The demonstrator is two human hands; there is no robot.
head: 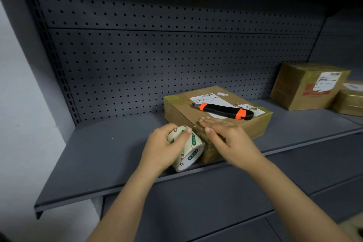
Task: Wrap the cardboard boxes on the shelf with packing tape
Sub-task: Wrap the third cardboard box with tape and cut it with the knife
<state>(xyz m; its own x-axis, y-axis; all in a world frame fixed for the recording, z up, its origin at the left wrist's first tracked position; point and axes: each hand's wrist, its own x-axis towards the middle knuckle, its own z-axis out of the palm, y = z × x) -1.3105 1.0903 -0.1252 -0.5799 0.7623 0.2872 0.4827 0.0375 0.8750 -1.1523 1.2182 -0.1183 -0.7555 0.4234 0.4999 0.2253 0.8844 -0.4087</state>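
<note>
Pressing flat on the near edge of the cardboard box (pixel 184 112) in the lower middle of the frame, the right grip (pixel 225 133) is released, its fingers straight and laid over the top face. The left grip (pixel 163 143) is clenched round the tape roll (pixel 188 149), which sits at the box's near left corner, touching it or nearly so, low over the shelf (pixel 110 153). The strip between roll and box is too faint to make out, so I cannot tell how much is stuck down. The likeliest trouble, I judge, is the knife (pixel 225 111) lying loose on top of the box just beyond the right fingers. If the box is tipped or turned to carry tape round it, the knife could slide off, and whether its blade is out is too small to tell. The box's near corner also lies close to the front lip of the shelf, so a hard pull on the roll could drag or swing the box toward that lip if the flat hand eases off. Pulling the roll at an angle could crease the tape or fold it onto itself, and the glossy tape already on the box may hide such wrinkles. Two more boxes (pixel 306 86) at the right edge of the frame stand well apart and pose no hindrance.
</note>
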